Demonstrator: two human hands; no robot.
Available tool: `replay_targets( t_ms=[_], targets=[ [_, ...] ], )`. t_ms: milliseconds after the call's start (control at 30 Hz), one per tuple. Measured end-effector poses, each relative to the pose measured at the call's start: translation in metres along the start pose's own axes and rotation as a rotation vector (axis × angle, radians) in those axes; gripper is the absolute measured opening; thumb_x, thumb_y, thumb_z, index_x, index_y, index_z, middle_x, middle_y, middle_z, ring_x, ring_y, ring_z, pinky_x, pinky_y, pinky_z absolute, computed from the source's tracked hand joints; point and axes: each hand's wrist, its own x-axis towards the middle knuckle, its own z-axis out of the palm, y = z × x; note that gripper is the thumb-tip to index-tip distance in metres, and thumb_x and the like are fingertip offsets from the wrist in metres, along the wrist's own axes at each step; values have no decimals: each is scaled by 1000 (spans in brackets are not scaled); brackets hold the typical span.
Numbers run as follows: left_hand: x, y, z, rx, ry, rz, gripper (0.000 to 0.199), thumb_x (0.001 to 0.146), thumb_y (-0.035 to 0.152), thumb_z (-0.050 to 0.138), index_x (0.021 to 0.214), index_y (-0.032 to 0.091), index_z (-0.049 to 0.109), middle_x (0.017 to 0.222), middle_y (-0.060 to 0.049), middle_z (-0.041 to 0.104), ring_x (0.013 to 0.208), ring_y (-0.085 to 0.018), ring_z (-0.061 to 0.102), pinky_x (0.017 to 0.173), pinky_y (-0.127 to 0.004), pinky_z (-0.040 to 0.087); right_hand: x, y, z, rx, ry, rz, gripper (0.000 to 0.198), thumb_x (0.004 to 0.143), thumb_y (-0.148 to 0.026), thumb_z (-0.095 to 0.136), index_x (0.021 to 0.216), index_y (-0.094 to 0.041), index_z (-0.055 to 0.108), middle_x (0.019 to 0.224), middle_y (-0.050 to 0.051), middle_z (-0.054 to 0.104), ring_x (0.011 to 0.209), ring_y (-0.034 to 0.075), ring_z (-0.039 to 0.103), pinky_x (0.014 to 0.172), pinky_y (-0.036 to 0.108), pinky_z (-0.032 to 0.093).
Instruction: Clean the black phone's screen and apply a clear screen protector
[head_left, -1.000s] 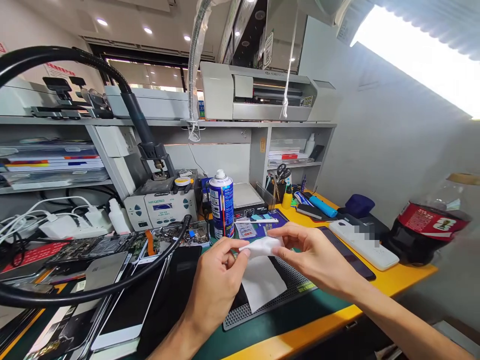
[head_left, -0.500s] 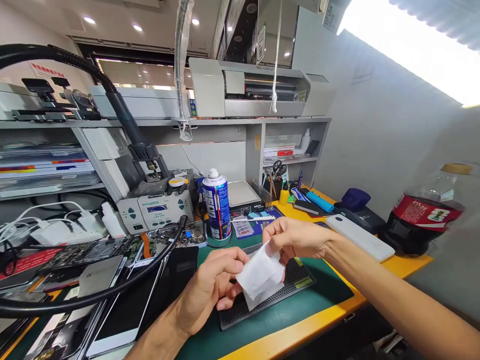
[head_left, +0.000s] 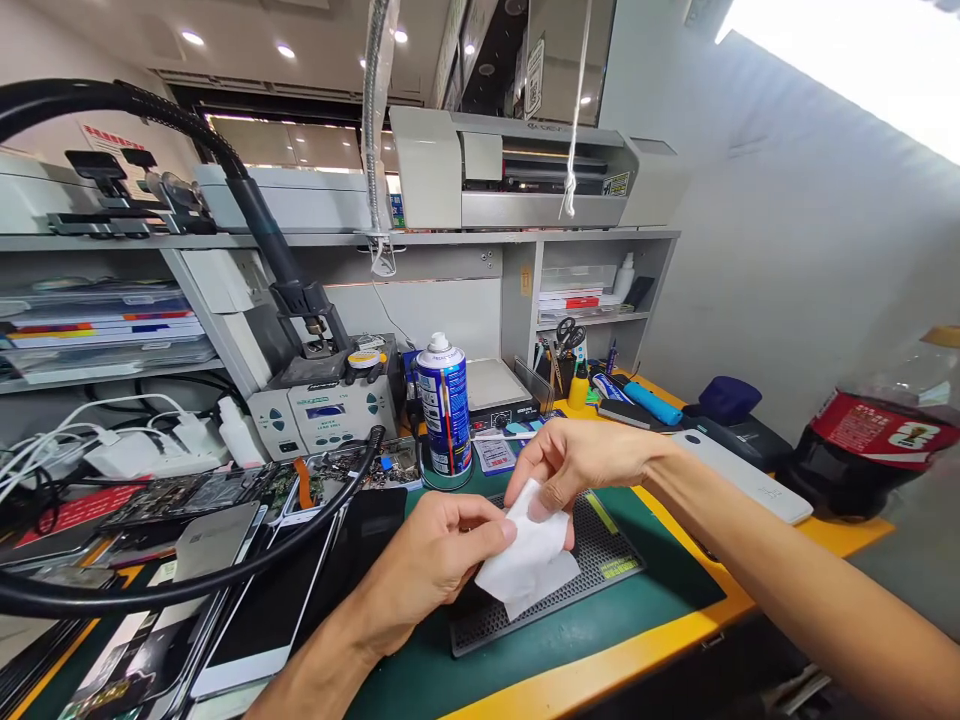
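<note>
Pinching a white wipe (head_left: 527, 565) between left hand (head_left: 431, 560) and right hand (head_left: 581, 465), both grips clamped, near spray can (head_left: 444, 405)

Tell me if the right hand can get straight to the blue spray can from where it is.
Probably yes: the right hand pinches the white wipe just beside the blue spray can, nothing standing between them, though its fingers are occupied.

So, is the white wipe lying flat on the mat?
No, both the left hand and right hand hold the white wipe above the mat.
</note>
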Motion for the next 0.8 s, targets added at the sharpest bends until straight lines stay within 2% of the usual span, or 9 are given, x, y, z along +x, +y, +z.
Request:
replay_targets(
  t_ms=[167,300,367,433,500,567,600,667,800],
  targets=[
    [1,1,1,0,13,-9,36,72,45,83,74,11,71,49,8,37,43,-2,20,40,-20,9,-1,0,-8,-6,-25,0,41,68,-12,83,109,-13,76,85,6,78,65,19,73,54,27,61],
    [3,-4,1,-85,44,-25,37,71,45,84,76,12,69,49,9,36,43,-2,18,40,-19,9,5,14,-13,189,18,-40,45,68,-13,87,111,-8,73,85,10,78,64,19,73,54,26,60],
    [5,-7,1,-154,85,-29,35,74,46,81,82,14,68,49,11,34,42,-2,16,38,-18,10,12,30,-12,326,70,-80,39,75,-27,85,107,-10,72,85,9,77,67,18,73,59,27,61],
    [8,-11,0,-220,140,-24,34,76,46,77,87,16,66,52,11,36,41,-2,14,37,-17,12,21,51,-7,413,82,-92,42,85,-53,71,99,-13,70,86,9,76,74,20,74,66,31,62],
    [11,-13,-1,-264,202,-9,34,77,46,76,88,17,64,55,10,39,41,-2,14,35,-17,14,29,69,0,497,19,-47,71,90,-76,43,90,-10,69,93,18,75,86,32,75,70,42,62],
    [14,-14,-2,-278,264,13,34,76,47,76,86,17,62,55,10,40,41,-2,16,34,-16,15,34,79,10,624,-56,-15,86,89,-82,30,90,-6,70,100,25,73,91,38,74,69,44,60],
    [15,-15,-2,-274,293,23,35,76,47,76,85,17,61,54,10,41,40,-2,17,34,-16,16,35,80,15,640,-49,-25,88,88,-83,30,91,-5,71,100,25,73,91,39,74,66,43,59],
    [16,-16,0,-247,342,41,35,77,48,75,85,17,61,53,9,42,40,-2,19,34,-16,17,36,77,25,588,68,-108,77,87,-79,45,92,-6,71,93,19,72,86,35,74,60,37,58],
    [16,-16,5,-164,403,68,39,80,51,74,86,15,62,53,7,48,40,-3,24,35,-15,20,37,69,35,447,332,-283,41,74,-47,85,85,-10,70,78,8,70,70,19,70,54,23,51]
  ],
)
